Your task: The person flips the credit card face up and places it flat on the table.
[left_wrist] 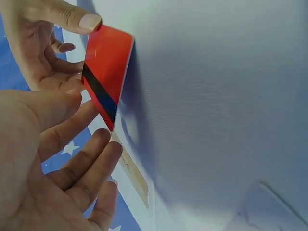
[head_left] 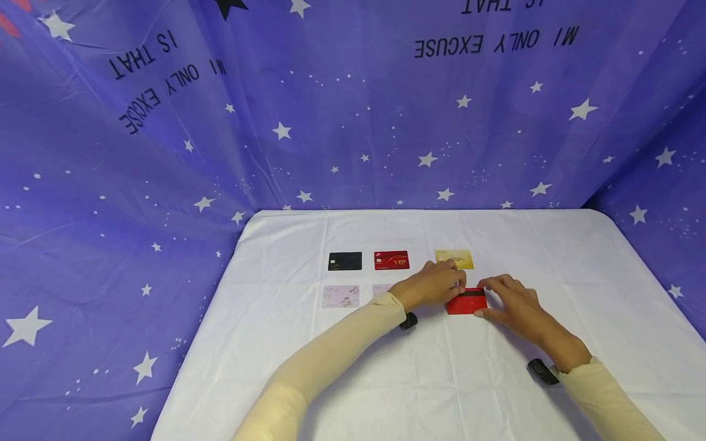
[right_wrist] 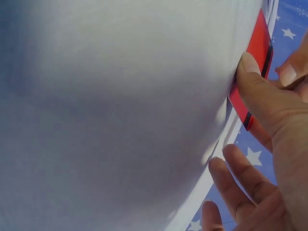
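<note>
A red card [head_left: 469, 303] with a black stripe along one edge is tilted up just over the white cloth. My right hand [head_left: 515, 309] pinches its right side; in the right wrist view the thumb lies over the red face [right_wrist: 260, 41]. At the card's striped edge is my left hand [head_left: 432, 286], its fingers loosely bent. In the left wrist view, one left finger passes behind the card [left_wrist: 108, 53], while the left thumb tip shows beside the edge. A gold card [head_left: 463, 258] lies behind the left hand, which covers part of it.
A black card [head_left: 345, 261] and a red VIP card [head_left: 391, 260] lie in the back row. Nearer are a pale pink card [head_left: 340, 296] and a second pale card [head_left: 380, 288], partly hidden by the left arm. A purple star-patterned curtain [head_left: 353, 122] surrounds the table.
</note>
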`<state>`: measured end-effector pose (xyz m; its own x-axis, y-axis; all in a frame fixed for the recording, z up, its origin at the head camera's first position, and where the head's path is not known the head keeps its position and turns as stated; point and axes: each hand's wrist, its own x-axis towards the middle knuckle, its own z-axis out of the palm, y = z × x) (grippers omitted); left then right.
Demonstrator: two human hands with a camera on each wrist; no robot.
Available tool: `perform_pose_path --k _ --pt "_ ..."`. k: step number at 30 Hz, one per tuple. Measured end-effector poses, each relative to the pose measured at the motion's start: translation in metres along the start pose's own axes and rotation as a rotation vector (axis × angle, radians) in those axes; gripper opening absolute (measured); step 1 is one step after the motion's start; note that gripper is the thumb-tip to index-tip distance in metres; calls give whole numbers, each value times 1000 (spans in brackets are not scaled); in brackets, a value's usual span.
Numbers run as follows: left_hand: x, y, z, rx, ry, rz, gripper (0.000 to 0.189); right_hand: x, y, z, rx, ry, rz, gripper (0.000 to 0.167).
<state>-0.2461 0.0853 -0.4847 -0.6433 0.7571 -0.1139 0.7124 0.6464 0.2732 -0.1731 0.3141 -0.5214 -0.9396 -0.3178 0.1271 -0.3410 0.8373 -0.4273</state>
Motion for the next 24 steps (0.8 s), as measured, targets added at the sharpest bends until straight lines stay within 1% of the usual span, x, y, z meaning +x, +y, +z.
perform_pose_path --k 3,6,13,15,19,24 --pt "5 2 -1 -18 -12 -23 15 0 -1 0 0 -2 9 56" --pt "8 4 1 -28 -8 -31 14 -1 -3 -1 4 -7 22 56" --pt "13 4 6 -51 45 -27 14 -3 -3 -2 0 9 20 56" --pt "13 4 6 -58 51 -25 14 -4 -4 -2 -5 20 17 56" --pt "14 4 5 -85 46 -22 14 -4 -7 -1 -25 49 -9 55" --pt "14 3 3 -148 49 -6 18 -2 -14 -1 -74 94 -56 58"
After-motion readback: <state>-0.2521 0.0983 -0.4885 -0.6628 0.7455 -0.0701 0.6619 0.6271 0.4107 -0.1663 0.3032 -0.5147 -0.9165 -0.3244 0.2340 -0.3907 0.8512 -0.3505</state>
